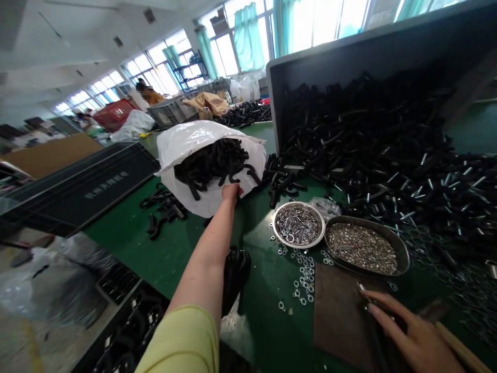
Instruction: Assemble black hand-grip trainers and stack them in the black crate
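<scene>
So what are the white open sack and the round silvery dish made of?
The white open sack looks like glossy plastic, perhaps coated paper: its top catches highlights. The round silvery dish looks like smooth metal, possibly stainless steel, from its bright, reflective rim.

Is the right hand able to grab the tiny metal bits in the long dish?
Probably yes. The right hand is close, and the dish has no lid over the metal bits. Its fingers seem busy with something small and shiny, though.
</scene>
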A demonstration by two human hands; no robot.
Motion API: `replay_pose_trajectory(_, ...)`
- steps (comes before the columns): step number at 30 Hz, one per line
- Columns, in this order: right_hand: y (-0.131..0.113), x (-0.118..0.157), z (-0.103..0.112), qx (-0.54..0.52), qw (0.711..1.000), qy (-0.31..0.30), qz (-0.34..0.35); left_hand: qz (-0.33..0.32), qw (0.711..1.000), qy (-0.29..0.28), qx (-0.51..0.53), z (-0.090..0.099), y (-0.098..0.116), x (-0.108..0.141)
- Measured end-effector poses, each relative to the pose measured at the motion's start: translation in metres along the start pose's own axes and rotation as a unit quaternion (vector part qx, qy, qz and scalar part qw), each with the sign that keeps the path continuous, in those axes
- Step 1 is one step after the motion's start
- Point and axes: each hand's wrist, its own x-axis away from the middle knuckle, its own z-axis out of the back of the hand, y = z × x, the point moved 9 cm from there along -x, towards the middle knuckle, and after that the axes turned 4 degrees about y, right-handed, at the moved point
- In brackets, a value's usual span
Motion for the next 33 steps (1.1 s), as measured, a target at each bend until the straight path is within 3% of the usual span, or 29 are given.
replay_pose_trajectory(3, 0.014, 0.008, -0.001, -0.207, 0.965, 0.001, -0.163, 0.013, 0.994, -0.065, 0.086, -0.002, 0.011, 0.046)
replay_pose_trajectory(5, 0.009, 0.014, -0.002, -0.294, 0.934, 0.029, -0.201, 0.012, 0.983, -0.115, 0.143, -0.004, 0.016, 0.104)
replay_pose_trajectory(6, 0.003, 0.016, -0.002, -0.313, 0.928, 0.041, -0.199, 0.008, 0.971, -0.152, 0.183, -0.007, 0.017, 0.139)
replay_pose_trajectory(8, -0.013, 0.020, -0.003, -0.302, 0.935, 0.056, -0.179, 0.054, 0.883, -0.321, 0.339, -0.028, 0.021, 0.227)
replay_pose_trajectory(9, -0.022, 0.023, -0.001, -0.284, 0.942, 0.066, -0.165, 0.082, 0.849, -0.375, 0.364, -0.035, 0.018, 0.268)
replay_pose_trajectory(11, -0.042, 0.029, 0.005, -0.235, 0.960, 0.091, -0.123, 0.126, 0.817, -0.427, 0.366, -0.044, 0.010, 0.334)
replay_pose_trajectory(13, -0.061, 0.036, 0.015, -0.188, 0.972, 0.124, -0.069, 0.145, 0.809, -0.445, 0.355, -0.050, 0.006, 0.375)
replay_pose_trajectory(16, -0.084, 0.046, 0.029, -0.131, 0.979, 0.157, 0.014, 0.135, 0.822, -0.439, 0.336, -0.054, 0.010, 0.400)
replay_pose_trajectory(22, -0.101, 0.062, 0.039, -0.049, 0.975, 0.174, 0.127, 0.043, 0.858, -0.412, 0.303, -0.051, 0.025, 0.404)
replay_pose_trajectory(25, -0.100, 0.068, 0.035, -0.031, 0.977, 0.158, 0.143, 0.011, 0.868, -0.426, 0.256, -0.053, 0.024, 0.411)
replay_pose_trajectory(30, -0.095, 0.068, 0.033, -0.045, 0.981, 0.140, 0.127, 0.011, 0.863, -0.433, 0.259, -0.054, 0.019, 0.418)
replay_pose_trajectory(33, -0.102, 0.061, 0.032, -0.048, 0.980, 0.084, 0.176, 0.066, 0.840, -0.458, 0.284, -0.059, 0.013, 0.418)
